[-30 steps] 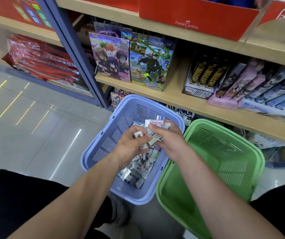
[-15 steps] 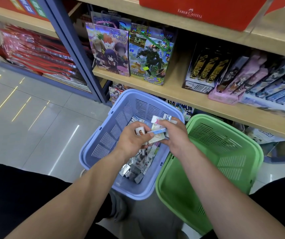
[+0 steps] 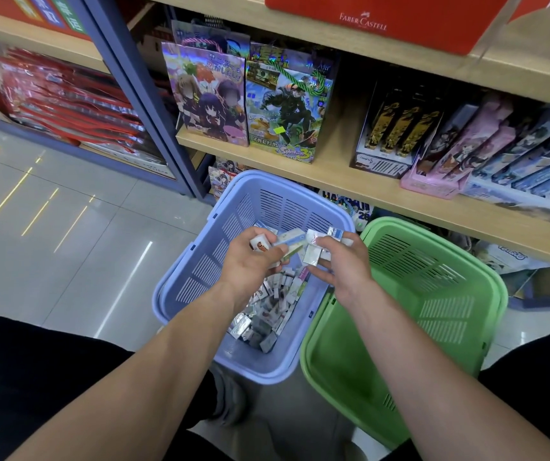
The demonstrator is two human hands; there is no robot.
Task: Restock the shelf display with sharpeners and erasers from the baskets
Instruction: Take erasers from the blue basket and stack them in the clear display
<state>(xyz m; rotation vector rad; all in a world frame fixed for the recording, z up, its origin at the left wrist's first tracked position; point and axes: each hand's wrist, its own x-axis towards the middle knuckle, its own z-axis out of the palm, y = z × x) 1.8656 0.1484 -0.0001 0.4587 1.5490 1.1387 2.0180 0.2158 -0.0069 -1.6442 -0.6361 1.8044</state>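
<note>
A lilac basket (image 3: 200, 261) stands on the floor below the shelf, with several small wrapped erasers (image 3: 268, 311) piled in its bottom. Above it, my left hand (image 3: 248, 264) grips a few erasers, among them a white one with an orange label (image 3: 260, 244) and a pale blue-green one (image 3: 288, 237). My right hand (image 3: 343, 264) holds several more wrapped erasers (image 3: 313, 252) between thumb and fingers. The two hands are close together over the lilac basket. A green basket (image 3: 439, 294) sits to its right, and I see nothing inside it.
A wooden shelf (image 3: 350, 181) runs behind the baskets, with gift bags (image 3: 210, 98), boxed pens (image 3: 396, 134) and pencil cases (image 3: 466, 148) on it. A red display box (image 3: 399, 18) sits on the shelf above. A blue upright post (image 3: 140, 88) stands left. Glossy tiled floor (image 3: 67, 227) stretches left.
Both hands have risen a little above the lilac basket and drawn slightly apart, each still holding erasers. The view has tilted up toward the shelf.
</note>
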